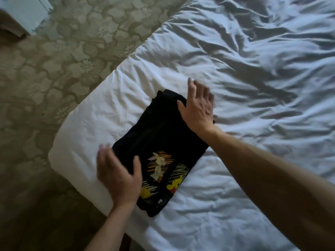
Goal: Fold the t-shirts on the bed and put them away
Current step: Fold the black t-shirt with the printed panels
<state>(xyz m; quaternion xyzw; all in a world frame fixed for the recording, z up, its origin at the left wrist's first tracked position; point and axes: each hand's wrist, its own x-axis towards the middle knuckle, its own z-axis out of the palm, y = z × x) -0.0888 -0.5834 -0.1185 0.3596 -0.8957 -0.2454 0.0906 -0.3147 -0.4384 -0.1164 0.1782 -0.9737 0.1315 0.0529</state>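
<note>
One black t-shirt [159, 142], cartoon print up, folded into a rectangle near the corner of the white bed [253, 87]. Left hand [117, 176] and right hand [197, 107], fingers spread flat, rest on its opposite ends.

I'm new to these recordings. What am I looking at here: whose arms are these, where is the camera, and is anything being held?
There is no machine here. A person wears one camera on the head, looking down at their own bare arms. On the white bedding at the bed's corner lies a folded black t-shirt with cartoon prints facing up. The left hand lies on the shirt's near left edge; the right hand is at its far right edge. Both hands look flat with fingers spread, so neither has a grip on the cloth, though both are motion-blurred. A patterned carpet lies beside the bed.
</note>
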